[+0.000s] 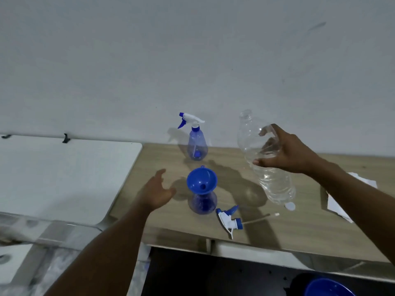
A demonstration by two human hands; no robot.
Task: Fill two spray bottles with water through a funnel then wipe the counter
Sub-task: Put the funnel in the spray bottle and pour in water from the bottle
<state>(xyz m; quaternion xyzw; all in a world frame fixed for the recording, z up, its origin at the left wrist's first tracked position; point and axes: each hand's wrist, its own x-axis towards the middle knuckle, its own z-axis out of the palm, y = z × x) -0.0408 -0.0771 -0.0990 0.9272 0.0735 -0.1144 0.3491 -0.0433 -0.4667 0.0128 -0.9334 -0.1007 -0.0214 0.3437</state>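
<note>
Left hand (157, 194) open beside the funnel (202, 182)-topped spray bottle (202, 203), right hand (285, 151) clasping the water bottle (267, 163); filling seems barely begun, rear spray bottle (197, 146) still capped.

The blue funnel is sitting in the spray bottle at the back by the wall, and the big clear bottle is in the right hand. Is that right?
Not quite. The head view shows the blue funnel in the near spray bottle, whose trigger top lies beside it on the counter. The spray bottle at the back still wears its trigger top. The big clear bottle is indeed in the right hand.
</note>
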